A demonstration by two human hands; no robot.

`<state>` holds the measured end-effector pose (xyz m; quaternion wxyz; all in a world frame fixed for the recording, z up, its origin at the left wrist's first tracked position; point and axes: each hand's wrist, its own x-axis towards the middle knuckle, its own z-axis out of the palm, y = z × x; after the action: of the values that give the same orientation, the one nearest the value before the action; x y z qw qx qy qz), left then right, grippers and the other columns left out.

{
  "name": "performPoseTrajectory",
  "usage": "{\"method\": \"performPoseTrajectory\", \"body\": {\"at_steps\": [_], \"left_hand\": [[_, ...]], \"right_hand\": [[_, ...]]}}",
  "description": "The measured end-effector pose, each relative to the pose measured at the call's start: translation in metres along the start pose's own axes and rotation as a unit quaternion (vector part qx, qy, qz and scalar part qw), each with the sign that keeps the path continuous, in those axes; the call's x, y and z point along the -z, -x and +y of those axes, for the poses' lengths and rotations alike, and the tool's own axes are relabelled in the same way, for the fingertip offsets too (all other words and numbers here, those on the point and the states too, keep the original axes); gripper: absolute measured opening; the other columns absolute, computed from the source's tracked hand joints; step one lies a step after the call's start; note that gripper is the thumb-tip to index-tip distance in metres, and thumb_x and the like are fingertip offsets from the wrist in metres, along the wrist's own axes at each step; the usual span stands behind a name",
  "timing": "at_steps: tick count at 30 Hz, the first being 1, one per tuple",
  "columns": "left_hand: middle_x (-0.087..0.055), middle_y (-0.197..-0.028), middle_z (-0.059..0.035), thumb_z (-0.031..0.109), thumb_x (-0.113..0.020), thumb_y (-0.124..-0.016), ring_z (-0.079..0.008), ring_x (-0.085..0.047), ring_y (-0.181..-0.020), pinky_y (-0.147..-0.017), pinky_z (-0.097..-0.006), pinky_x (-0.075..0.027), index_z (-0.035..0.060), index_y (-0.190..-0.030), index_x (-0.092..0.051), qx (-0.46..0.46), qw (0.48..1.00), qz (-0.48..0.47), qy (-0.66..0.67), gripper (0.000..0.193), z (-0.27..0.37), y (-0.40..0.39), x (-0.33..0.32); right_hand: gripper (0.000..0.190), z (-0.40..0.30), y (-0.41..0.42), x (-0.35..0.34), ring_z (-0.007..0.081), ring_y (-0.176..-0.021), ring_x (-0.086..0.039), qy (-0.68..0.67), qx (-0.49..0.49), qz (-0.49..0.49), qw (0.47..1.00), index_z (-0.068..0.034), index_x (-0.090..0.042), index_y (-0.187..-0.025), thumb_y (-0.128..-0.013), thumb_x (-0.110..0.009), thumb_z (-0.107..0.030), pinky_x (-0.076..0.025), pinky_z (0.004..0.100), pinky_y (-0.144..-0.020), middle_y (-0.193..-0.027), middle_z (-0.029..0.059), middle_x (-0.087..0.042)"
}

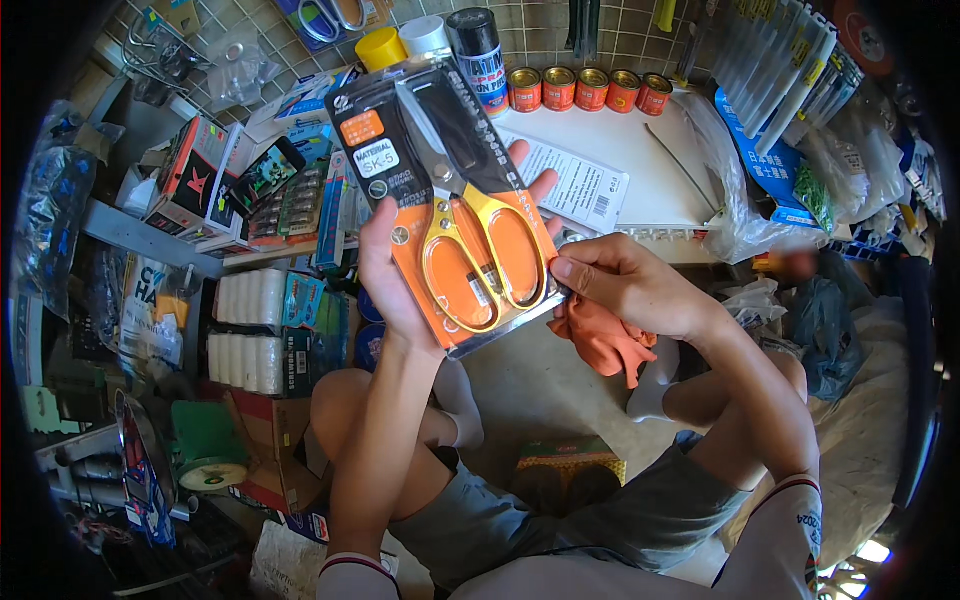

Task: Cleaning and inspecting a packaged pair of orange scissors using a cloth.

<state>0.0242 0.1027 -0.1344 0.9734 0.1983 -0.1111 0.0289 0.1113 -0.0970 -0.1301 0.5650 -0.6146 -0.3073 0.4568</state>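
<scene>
A pair of yellow-handled scissors [484, 247] lies in a blister pack with a black and orange card, tilted in front of me. My left hand [394, 277] holds the pack from below and behind, its thumb on the left edge and fingertips showing past the right edge. My right hand [626, 281] pinches an orange cloth [607, 337] against the pack's lower right corner; the cloth hangs below the fingers. Behind the pack, another blister pack [577, 184] with a printed white back lies on the white tabletop.
Several small red cans [559, 88] and a black-capped spray can [477, 60] stand along the table's back. Boxes and a phone [268, 174] are at left, above white rolls [251, 298]. Bagged goods [825, 330] lie at right. A patterned box [570, 457] sits on the floor between my legs.
</scene>
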Motion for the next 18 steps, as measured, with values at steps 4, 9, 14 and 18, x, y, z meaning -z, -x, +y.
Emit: {"method": "performPoseTrajectory", "body": {"at_steps": [4,9,14,18], "left_hand": [[-0.023,-0.168,-0.0195,0.075,-0.051,-0.091,-0.0422,-0.017,-0.155,-0.123,-0.0626,-0.023,0.0143,-0.165,-0.021,-0.008,1.0,-0.011,0.009,0.1,0.005,0.002,0.003],[-0.033,-0.164,-0.0181,0.072,-0.049,-0.093,-0.0382,-0.031,-0.151,-0.122,-0.062,-0.027,0.0114,-0.163,-0.024,-0.014,0.999,0.044,-0.022,0.096,0.01,0.006,-0.001],[-0.029,-0.165,-0.0186,0.072,-0.049,-0.093,-0.0388,-0.031,-0.151,-0.119,-0.063,-0.031,0.0096,-0.163,-0.023,0.008,0.999,0.004,-0.034,0.098,0.012,0.007,0.005],[-0.026,-0.167,-0.0189,0.07,-0.047,-0.094,-0.0392,-0.029,-0.152,-0.118,-0.0632,-0.032,0.0107,-0.164,-0.023,-0.001,0.999,-0.019,-0.041,0.095,0.013,0.005,0.002]], "right_hand": [[0.038,0.004,-0.006,0.0,0.0113,-0.083,-0.069,0.045,0.005,-0.013,0.999,0.003,-0.068,-0.112,-0.11,-0.052,-0.031,-0.054,0.0296,-0.075,-0.089,0.0061,-0.071],[0.033,0.006,-0.009,-0.003,0.0079,-0.085,-0.064,0.008,-0.003,-0.026,1.0,0.002,-0.069,-0.112,-0.108,-0.056,-0.029,-0.052,0.0285,-0.078,-0.087,0.0033,-0.07],[0.027,0.021,-0.016,-0.006,0.0064,-0.088,-0.06,-0.033,0.032,0.0,0.999,0.001,-0.069,-0.11,-0.106,-0.06,-0.023,-0.049,0.027,-0.082,-0.09,0.003,-0.069],[0.022,0.013,-0.013,-0.001,0.0088,-0.085,-0.059,0.127,0.085,0.021,0.988,0.002,-0.068,-0.108,-0.103,-0.062,-0.019,-0.05,0.0283,-0.081,-0.089,0.0031,-0.068]]}}
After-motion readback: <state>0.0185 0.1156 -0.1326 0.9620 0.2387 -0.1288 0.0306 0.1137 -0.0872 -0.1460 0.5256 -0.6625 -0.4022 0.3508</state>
